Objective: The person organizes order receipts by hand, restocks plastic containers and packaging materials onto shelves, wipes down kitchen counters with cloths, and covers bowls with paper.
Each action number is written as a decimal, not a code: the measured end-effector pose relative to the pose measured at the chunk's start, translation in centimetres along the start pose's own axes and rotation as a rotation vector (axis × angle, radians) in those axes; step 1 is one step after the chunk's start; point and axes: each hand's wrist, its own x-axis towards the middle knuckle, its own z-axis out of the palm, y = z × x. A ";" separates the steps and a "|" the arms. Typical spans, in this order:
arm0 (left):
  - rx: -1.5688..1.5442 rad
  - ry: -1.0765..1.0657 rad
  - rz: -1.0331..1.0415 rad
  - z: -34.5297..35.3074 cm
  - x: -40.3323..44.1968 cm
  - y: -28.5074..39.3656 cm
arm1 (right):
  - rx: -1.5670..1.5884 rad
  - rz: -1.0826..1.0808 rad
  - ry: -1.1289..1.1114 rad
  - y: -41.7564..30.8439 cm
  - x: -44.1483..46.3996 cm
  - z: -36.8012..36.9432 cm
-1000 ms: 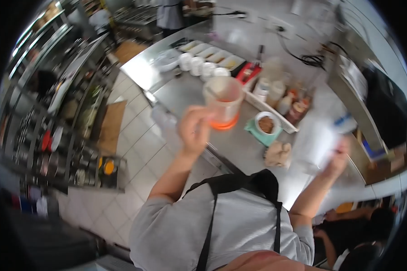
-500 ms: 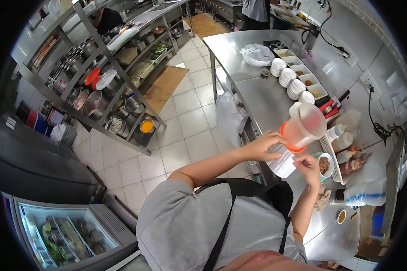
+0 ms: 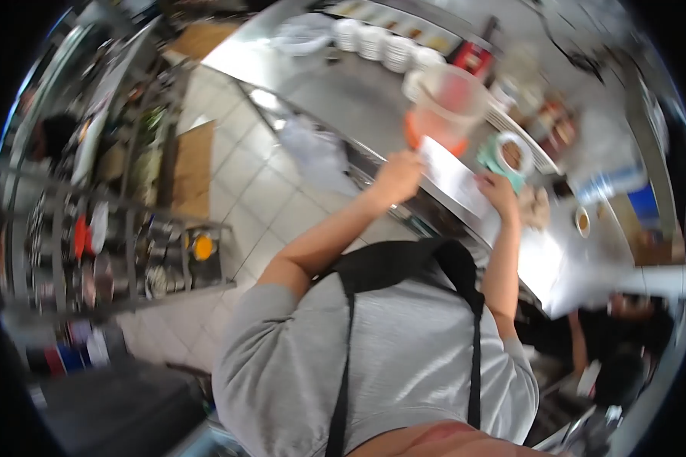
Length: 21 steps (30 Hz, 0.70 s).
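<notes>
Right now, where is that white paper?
In the head view, the white paper is right of centre, between the person's left hand and right hand, just below the orange-based container in the picture.

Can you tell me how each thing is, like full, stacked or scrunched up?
Left hand: pinching paper.
Right hand: pinching paper.
Paper: held between both hands.
Bowl: has brown food inside.
Cloth: scrunched up.
White dishes: stacked.
Clear tub: blurry, can't tell if it's full.
</notes>
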 end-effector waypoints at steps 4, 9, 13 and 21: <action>-0.204 0.243 0.070 -0.7 0.7 1.2 | 0.072 0.103 0.035 -0.6 -2.2 -1.2; -0.385 0.205 0.303 0.6 1.8 4.4 | 0.216 0.311 0.171 1.2 -6.3 -1.0; -0.333 0.176 0.466 2.6 4.3 6.6 | 0.268 0.393 0.282 3.4 -9.5 -0.3; -0.112 -0.031 0.620 5.8 8.6 8.9 | 0.470 0.490 0.441 2.0 -13.6 0.8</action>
